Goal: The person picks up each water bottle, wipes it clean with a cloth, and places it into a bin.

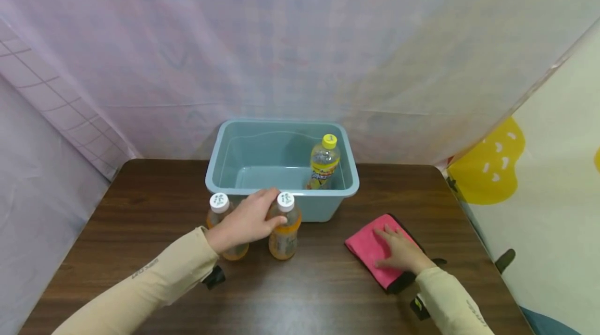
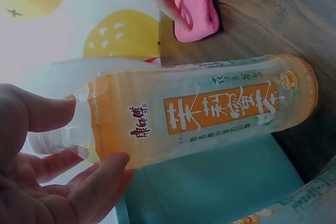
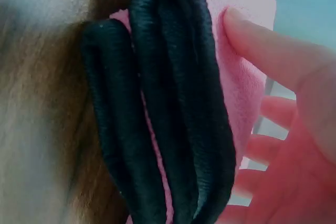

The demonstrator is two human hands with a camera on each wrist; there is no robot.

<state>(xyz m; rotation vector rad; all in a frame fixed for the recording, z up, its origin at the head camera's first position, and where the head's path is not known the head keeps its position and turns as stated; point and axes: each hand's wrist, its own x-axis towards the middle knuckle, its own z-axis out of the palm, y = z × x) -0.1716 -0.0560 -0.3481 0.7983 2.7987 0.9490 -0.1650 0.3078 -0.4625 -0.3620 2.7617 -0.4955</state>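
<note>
My left hand point(image 1: 253, 216) grips an orange-labelled tea bottle point(image 1: 284, 241) around its neck and shoulder, just below the white cap. In the left wrist view, thumb and fingers curve about the upper part of this bottle point(image 2: 220, 103). Beneath the left forearm stands a similar white-capped bottle point(image 1: 219, 215), partly covered by the wrist. My right hand point(image 1: 398, 250) rests spread on a folded pink towel point(image 1: 360, 244) with black edging. Close up in the right wrist view, the towel's thick black folds point(image 3: 178, 93) face the camera, with the thumb lying on the pink cloth.
Behind the bottles is a light blue plastic bin point(image 1: 220, 176), its front rim close to the left hand. Inside it, at the right, a yellow-capped bottle point(image 1: 324, 163) leans. The dark wooden table point(image 1: 154, 205) meets a hanging curtain point(image 1: 281, 53) at the back.
</note>
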